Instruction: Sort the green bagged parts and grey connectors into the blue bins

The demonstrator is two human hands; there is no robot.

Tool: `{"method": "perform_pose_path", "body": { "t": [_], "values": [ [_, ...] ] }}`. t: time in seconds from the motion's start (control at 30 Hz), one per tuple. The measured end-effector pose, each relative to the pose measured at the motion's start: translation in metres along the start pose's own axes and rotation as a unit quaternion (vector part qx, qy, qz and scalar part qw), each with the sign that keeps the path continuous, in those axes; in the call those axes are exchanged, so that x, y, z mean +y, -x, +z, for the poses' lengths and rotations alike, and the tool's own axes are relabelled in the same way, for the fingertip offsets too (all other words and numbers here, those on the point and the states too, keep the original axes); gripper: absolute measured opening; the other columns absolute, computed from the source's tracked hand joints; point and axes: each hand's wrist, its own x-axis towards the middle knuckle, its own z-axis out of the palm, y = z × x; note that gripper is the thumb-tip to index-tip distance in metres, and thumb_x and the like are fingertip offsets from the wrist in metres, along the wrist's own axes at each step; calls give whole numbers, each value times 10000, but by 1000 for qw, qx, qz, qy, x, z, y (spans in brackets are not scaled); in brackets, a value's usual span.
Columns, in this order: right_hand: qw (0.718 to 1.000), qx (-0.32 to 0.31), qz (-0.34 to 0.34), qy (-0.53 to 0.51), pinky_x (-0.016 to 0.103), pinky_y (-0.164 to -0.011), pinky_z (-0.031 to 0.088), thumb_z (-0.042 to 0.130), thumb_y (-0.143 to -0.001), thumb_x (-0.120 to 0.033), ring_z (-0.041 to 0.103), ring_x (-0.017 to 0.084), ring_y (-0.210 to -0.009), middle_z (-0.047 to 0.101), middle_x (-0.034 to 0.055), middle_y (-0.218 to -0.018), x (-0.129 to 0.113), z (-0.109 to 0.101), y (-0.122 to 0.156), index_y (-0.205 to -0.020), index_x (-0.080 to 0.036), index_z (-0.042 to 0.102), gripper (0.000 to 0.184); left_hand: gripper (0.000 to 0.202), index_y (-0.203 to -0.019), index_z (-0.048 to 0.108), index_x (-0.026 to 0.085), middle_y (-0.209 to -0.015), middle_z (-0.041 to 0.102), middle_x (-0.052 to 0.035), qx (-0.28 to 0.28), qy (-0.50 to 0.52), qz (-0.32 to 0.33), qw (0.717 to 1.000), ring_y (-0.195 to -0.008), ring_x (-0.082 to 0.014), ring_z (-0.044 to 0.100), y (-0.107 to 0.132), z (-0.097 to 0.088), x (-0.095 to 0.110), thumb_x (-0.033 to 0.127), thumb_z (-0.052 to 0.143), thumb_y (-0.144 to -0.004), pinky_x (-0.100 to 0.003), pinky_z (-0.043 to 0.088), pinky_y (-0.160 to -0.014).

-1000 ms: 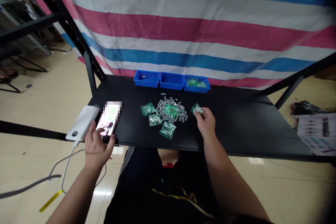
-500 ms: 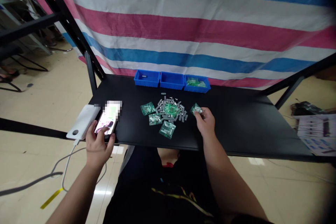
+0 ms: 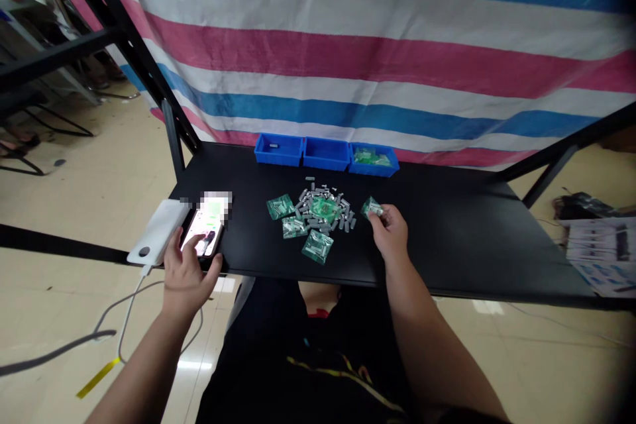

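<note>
My left hand (image 3: 186, 275) is at the lower end of a smartphone (image 3: 205, 237), with its fingers over the lit, partly blurred screen. A white power bank (image 3: 154, 232) lies against the phone's left side. My right hand (image 3: 390, 235) pinches a small green-and-clear packet (image 3: 372, 208) between fingers and thumb. Just left of that hand lies a heap of small grey metal parts (image 3: 322, 209) around a green packet. Several similar packets lie at the heap's edge, including one (image 3: 317, 246) at its front and one (image 3: 279, 206) at its left.
Three blue bins (image 3: 326, 154) stand in a row along the back of the black table (image 3: 447, 252); the left holds a grey part, the right green packets. A striped tarpaulin hangs behind. A cable runs across the floor, and printed sheets lie at right.
My left hand's fingers have shifted slightly on the phone screen. My right hand and its packet stay almost in place, and the view has moved only slightly.
</note>
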Motion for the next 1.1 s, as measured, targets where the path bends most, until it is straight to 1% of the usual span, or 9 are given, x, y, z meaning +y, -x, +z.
{"method": "perform_pose_path", "body": {
  "t": [0.2, 0.5, 0.57, 0.63, 0.77, 0.87, 0.97, 1.03, 1.1],
  "values": [
    [1000, 2, -2, 0, 290, -650, 459, 708, -856, -482, 576, 167, -656, 644, -10, -752, 0, -1, 0, -954, -225, 659, 279, 657, -1490, 526, 241, -1627, 368, -216, -48, -32, -23, 998, -1506, -449, 393, -13, -3, 7, 478, 651, -890, -637, 377, -1198],
    [1000, -1, -2, -12, 285, -646, 444, 705, -858, -470, 569, 161, -663, 646, -8, -771, -2, 0, 1, -938, -221, 654, 267, 613, -1462, 585, 287, -1617, 381, -191, -56, -53, -13, 997, -1465, -450, 437, -15, -1, 3, 503, 629, -890, -627, 381, -1183],
    [1000, -2, 0, -8, 284, -649, 447, 707, -858, -469, 572, 160, -664, 647, -8, -771, 0, -1, 0, -942, -220, 656, 268, 668, -1497, 533, 258, -1611, 393, -203, -48, -48, -14, 998, -1469, -443, 436, -15, 0, 2, 520, 622, -889, -612, 379, -1189],
    [1000, -2, 3, -3, 285, -652, 453, 707, -857, -475, 579, 163, -669, 650, -6, -771, 2, -1, 0, -944, -220, 657, 274, 754, -1535, 454, 184, -1590, 420, -239, -31, -34, -14, 999, -1474, -437, 432, -14, 2, 2, 534, 614, -887, -602, 365, -1206],
    [1000, 15, 5, -25, 292, -667, 471, 709, -844, -487, 614, 176, -710, 677, 5, -813, 1, 0, -2, -961, -223, 632, 299, 840, -1519, 374, 75, -1542, 463, -295, 4, -5, -14, 1000, -1452, -436, 457, -13, 6, 3, 567, 603, -878, -603, 353, -1217],
    [996, 32, 27, -84, 300, -661, 486, 738, -804, -474, 634, 185, -721, 707, 16, -851, -1, 1, -4, -995, -225, 605, 341, 847, -1495, 367, 58, -1535, 467, -307, 16, 1, -14, 1000, -1450, -441, 459, -11, 8, 1, 587, 601, -876, -608, 352, -1221],
    [993, 21, 43, -110, 316, -647, 510, 766, -775, -451, 635, 187, -703, 717, 29, -864, -2, 1, -6, -1011, -218, 643, 354, 853, -1496, 356, 80, -1545, 463, -294, 13, 1, -13, 1000, -1462, -435, 454, -9, 9, -4, 583, 631, -866, -610, 351, -1232],
    [997, 14, 11, -75, 331, -666, 533, 758, -793, -426, 634, 184, -723, 708, 43, -905, -3, -1, -9, -999, -211, 706, 303, 849, -1501, 356, 105, -1557, 457, -276, 11, 9, -14, 1000, -1468, -426, 455, -9, 9, -6, 573, 653, -858, -615, 354, -1236],
    [998, 27, -45, -20, 348, -703, 563, 722, -841, -406, 644, 187, -784, 694, 68, -1008, -7, -4, -15, -990, -212, 766, 248, 848, -1489, 377, 104, -1546, 467, -271, 22, 23, -19, 999, -1474, -431, 447, -10, 9, -6, 570, 672, -845, -630, 355, -1240]
  ]
}}
